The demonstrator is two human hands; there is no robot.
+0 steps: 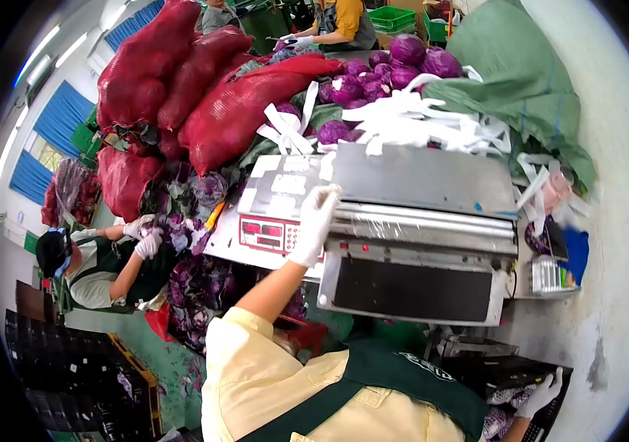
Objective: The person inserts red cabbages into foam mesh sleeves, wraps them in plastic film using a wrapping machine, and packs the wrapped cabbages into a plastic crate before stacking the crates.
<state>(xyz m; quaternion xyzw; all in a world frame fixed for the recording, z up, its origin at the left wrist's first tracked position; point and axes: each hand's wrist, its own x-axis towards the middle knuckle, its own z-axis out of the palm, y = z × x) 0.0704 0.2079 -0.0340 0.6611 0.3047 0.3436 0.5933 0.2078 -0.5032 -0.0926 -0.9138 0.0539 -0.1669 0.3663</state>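
Note:
My left hand [316, 225], in a white glove, reaches over the left end of the wrapping machine [425, 221], beside the scale [269, 234] with its red displays. Its fingers are drawn together; whatever may be between them is hidden. A white foam strip [327, 166] lies just beyond the fingertips. Low on the right, my right hand [541, 396], gloved as well, is at a black crate [510, 366]. Its fingers look stretched out near the crate's right edge, next to purple cabbages in white netting [497, 425].
Purple cabbages [406, 62] and white foam sleeves [417, 121] are heaped behind the machine. Red mesh sacks [226, 110] are piled at left, a green sack [521, 74] at right. One co-worker [101, 269] trims leaves at left; another [340, 26] works at the back.

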